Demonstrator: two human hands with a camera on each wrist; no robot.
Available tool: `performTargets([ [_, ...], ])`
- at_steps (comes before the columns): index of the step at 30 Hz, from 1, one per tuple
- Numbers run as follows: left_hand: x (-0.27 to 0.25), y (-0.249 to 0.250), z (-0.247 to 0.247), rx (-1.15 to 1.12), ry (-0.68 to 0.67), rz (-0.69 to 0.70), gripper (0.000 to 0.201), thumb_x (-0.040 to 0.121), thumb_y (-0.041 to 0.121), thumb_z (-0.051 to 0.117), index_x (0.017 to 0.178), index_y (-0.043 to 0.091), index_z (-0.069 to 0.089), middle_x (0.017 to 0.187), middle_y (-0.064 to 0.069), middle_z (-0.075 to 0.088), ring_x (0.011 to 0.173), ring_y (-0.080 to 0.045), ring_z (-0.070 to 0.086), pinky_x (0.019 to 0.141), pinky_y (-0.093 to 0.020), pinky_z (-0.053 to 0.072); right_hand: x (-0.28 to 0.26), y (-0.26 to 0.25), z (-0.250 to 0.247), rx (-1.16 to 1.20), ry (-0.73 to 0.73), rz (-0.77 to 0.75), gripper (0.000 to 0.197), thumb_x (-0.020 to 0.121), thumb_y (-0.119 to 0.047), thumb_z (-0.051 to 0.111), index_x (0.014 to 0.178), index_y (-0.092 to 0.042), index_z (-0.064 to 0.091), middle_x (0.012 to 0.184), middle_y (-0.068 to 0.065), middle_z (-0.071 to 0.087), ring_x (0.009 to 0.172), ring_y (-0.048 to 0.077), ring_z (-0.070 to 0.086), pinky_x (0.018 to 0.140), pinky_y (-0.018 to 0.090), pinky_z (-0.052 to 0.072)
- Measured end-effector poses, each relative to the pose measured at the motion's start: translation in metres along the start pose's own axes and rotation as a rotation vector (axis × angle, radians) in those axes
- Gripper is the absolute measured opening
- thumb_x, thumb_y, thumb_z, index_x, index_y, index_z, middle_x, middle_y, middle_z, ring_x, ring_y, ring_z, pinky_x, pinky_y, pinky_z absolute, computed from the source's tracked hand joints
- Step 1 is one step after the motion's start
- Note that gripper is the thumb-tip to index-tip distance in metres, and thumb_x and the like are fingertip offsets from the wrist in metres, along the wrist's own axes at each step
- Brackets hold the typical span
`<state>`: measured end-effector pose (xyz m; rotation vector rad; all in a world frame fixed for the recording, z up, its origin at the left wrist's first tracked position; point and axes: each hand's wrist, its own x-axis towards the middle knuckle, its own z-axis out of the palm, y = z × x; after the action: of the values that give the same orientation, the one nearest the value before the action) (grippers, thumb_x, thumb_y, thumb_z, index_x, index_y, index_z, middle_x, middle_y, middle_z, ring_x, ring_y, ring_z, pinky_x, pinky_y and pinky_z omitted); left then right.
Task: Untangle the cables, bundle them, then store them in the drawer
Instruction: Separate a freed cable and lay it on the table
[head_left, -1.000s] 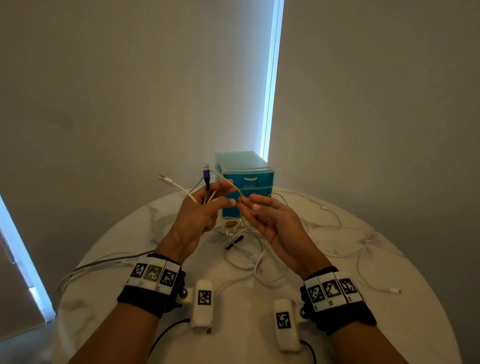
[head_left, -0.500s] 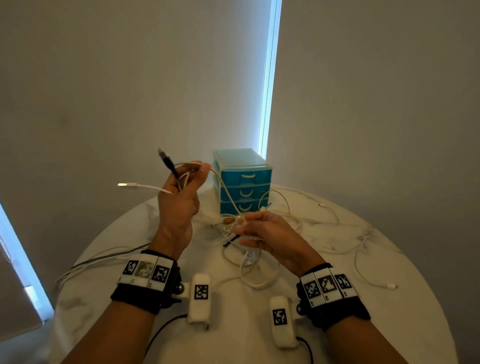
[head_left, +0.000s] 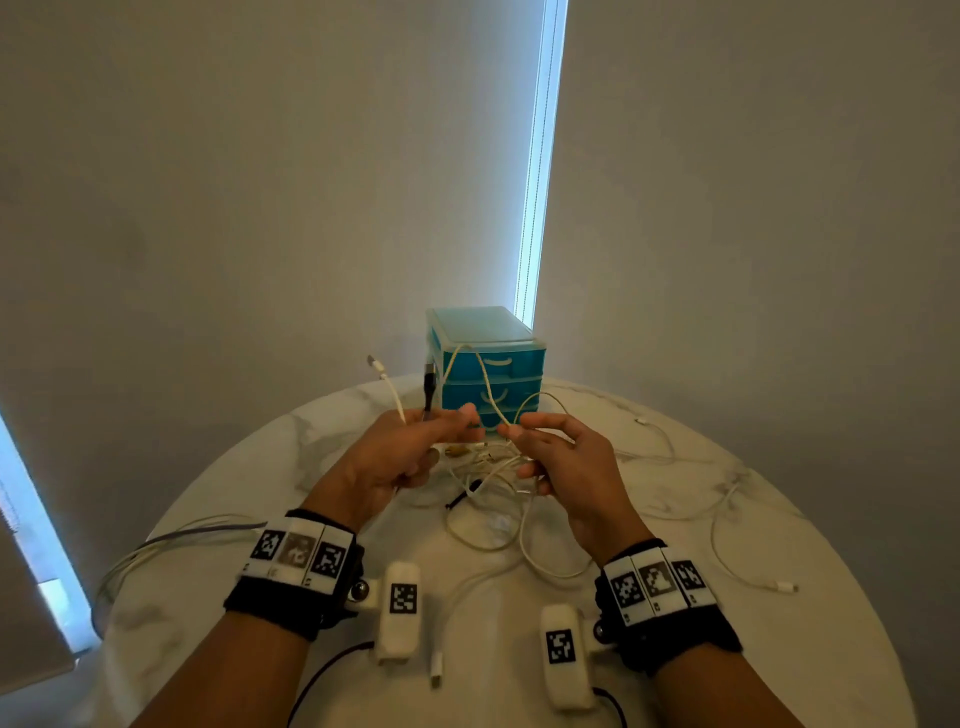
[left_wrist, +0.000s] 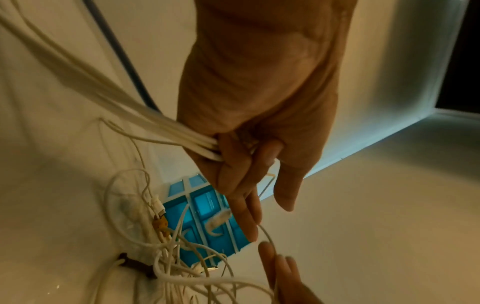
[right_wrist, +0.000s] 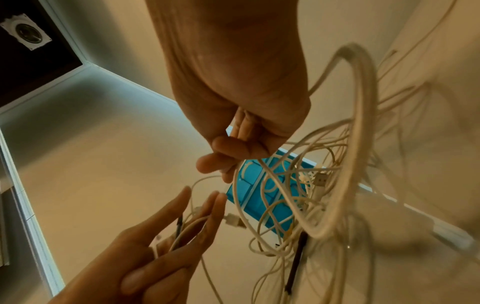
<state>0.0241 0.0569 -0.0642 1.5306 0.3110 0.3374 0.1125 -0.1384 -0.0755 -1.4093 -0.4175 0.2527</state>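
Note:
A tangle of white cables (head_left: 488, 467) lies on the round table in front of a blue three-drawer unit (head_left: 488, 364), whose drawers are closed. My left hand (head_left: 415, 441) grips several cables (left_wrist: 182, 131); a white plug (head_left: 375, 362) and a black plug (head_left: 429, 384) stick up above it. My right hand (head_left: 524, 436) pinches a thin white cable (head_left: 485, 379) that loops up across the drawer fronts. The two hands almost touch above the tangle. In the right wrist view, more white cable (right_wrist: 358, 144) hangs in big loops beside my right hand (right_wrist: 233, 156).
The marble table (head_left: 779, 649) ends close to the wall behind the drawers. A loose white cable with a plug (head_left: 784, 587) trails at the right. Grey and white cables (head_left: 156, 551) hang over the left edge. A white plug (head_left: 436, 670) lies near the front.
My left hand came down and right from its raised position, bringing the plugs back beside my right hand. My right hand rose slightly, lifting the cable loop in front of the drawers.

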Motion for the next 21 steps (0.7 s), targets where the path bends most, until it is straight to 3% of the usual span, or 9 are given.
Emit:
performTargets([
  [3, 0.003, -0.003, 0.006, 0.074, 0.021, -0.028, 0.042, 0.091, 0.052, 0.078, 0.108, 0.014, 0.082, 0.106, -0.002, 0.082, 0.046, -0.006, 0.029, 0.041, -0.019, 0.023, 0.0, 0.002, 0.004, -0.046, -0.053, -0.003, 0.028, 0.093, -0.019, 0.083, 0.117, -0.011, 0.072, 0.087, 0.001, 0.083, 0.064, 0.012, 0.071, 0.051, 0.021, 0.049],
  [5, 0.007, -0.006, 0.008, 0.064, 0.074, -0.021, 0.045, 0.087, 0.054, 0.082, 0.102, 0.012, 0.084, 0.092, -0.002, 0.077, 0.047, -0.007, 0.03, 0.042, -0.021, 0.022, 0.0, 0.002, 0.007, -0.072, -0.104, 0.007, 0.029, 0.094, -0.018, 0.082, 0.12, -0.009, 0.07, 0.095, 0.003, 0.084, 0.066, 0.014, 0.072, 0.05, 0.022, 0.048],
  [8, 0.012, -0.006, 0.011, 0.011, 0.12, 0.001, 0.042, 0.082, 0.044, 0.09, 0.103, 0.008, 0.082, 0.064, -0.003, 0.053, 0.045, -0.008, 0.03, 0.041, -0.022, 0.025, -0.001, 0.001, 0.009, -0.097, -0.166, 0.011, 0.035, 0.094, -0.021, 0.083, 0.122, -0.009, 0.067, 0.104, 0.004, 0.084, 0.068, 0.015, 0.074, 0.05, 0.023, 0.045],
  [11, 0.013, -0.003, 0.01, -0.039, 0.2, 0.072, 0.028, 0.083, 0.034, 0.09, 0.096, 0.011, 0.082, 0.053, 0.005, 0.049, 0.043, -0.007, 0.03, 0.042, -0.022, 0.025, -0.002, 0.0, 0.007, -0.144, -0.207, 0.05, 0.034, 0.094, -0.014, 0.082, 0.123, -0.01, 0.064, 0.107, -0.001, 0.084, 0.069, 0.016, 0.077, 0.046, 0.02, 0.046],
  [15, 0.014, 0.008, -0.005, -0.281, 0.314, 0.209, 0.018, 0.09, 0.028, 0.084, 0.099, 0.014, 0.081, 0.078, -0.009, 0.058, 0.046, -0.008, 0.026, 0.04, -0.022, 0.019, 0.001, 0.003, -0.003, -0.151, -0.085, 0.073, 0.029, 0.095, 0.008, 0.072, 0.121, 0.0, 0.062, 0.111, 0.014, 0.08, 0.055, 0.008, 0.072, 0.042, 0.015, 0.046],
  [18, 0.011, 0.017, -0.019, -0.468, 0.396, 0.264, 0.013, 0.094, 0.03, 0.08, 0.101, 0.02, 0.076, 0.093, 0.001, 0.078, 0.046, -0.005, 0.027, 0.041, -0.019, 0.02, 0.005, 0.005, -0.014, -0.156, -0.04, 0.081, 0.029, 0.093, 0.008, 0.074, 0.12, 0.0, 0.066, 0.102, 0.015, 0.08, 0.051, 0.009, 0.069, 0.041, 0.016, 0.046],
  [21, 0.011, 0.009, -0.021, -0.463, 0.408, 0.252, 0.023, 0.096, 0.035, 0.077, 0.11, 0.017, 0.075, 0.107, -0.003, 0.081, 0.043, -0.005, 0.027, 0.04, -0.018, 0.021, 0.004, 0.006, -0.011, -0.165, -0.048, 0.035, 0.024, 0.093, 0.002, 0.078, 0.115, -0.004, 0.07, 0.102, 0.018, 0.08, 0.053, 0.008, 0.068, 0.043, 0.016, 0.045],
])
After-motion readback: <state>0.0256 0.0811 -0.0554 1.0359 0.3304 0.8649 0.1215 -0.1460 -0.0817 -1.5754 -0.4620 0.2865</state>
